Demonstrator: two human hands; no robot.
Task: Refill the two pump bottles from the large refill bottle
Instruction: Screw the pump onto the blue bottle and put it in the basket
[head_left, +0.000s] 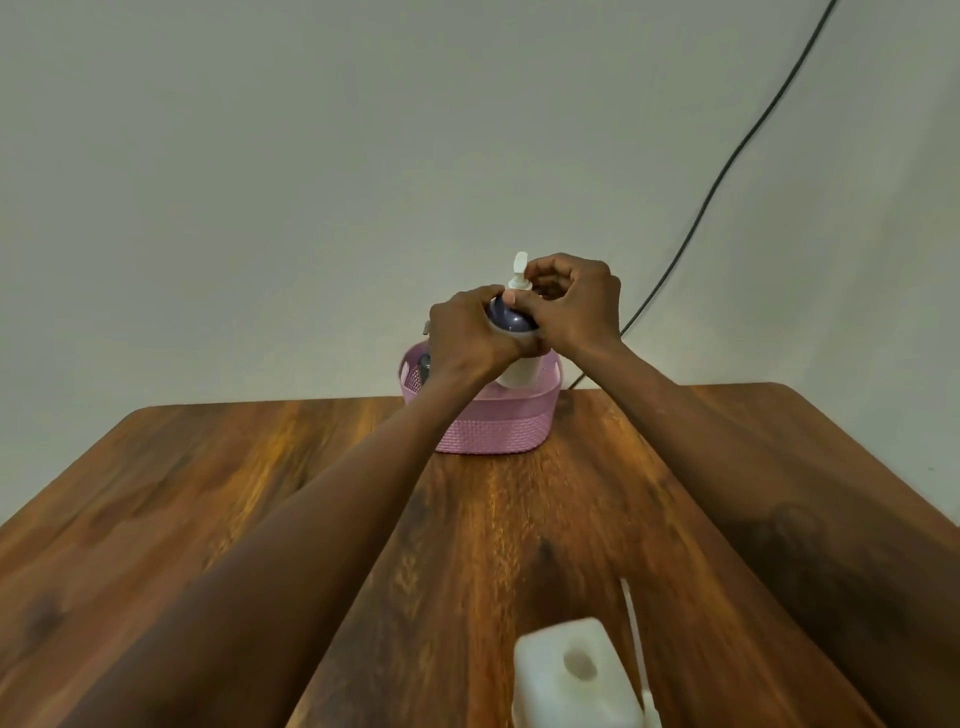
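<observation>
A pump bottle (519, 371) with a white body, purple shoulder and white pump head is held above the pink basket (498, 426) at the far side of the table. My left hand (467, 338) grips its body and shoulder. My right hand (571, 301) has its fingers curled round the pump collar. A white square bottle (566, 675) with an open neck stands near the front edge. Beside it lies a white pump tube (636, 649).
The wooden table (260, 519) ends against a plain wall. A dark item (425, 364) sits in the left of the basket. A black cable (727, 171) runs down the wall to the table's back right.
</observation>
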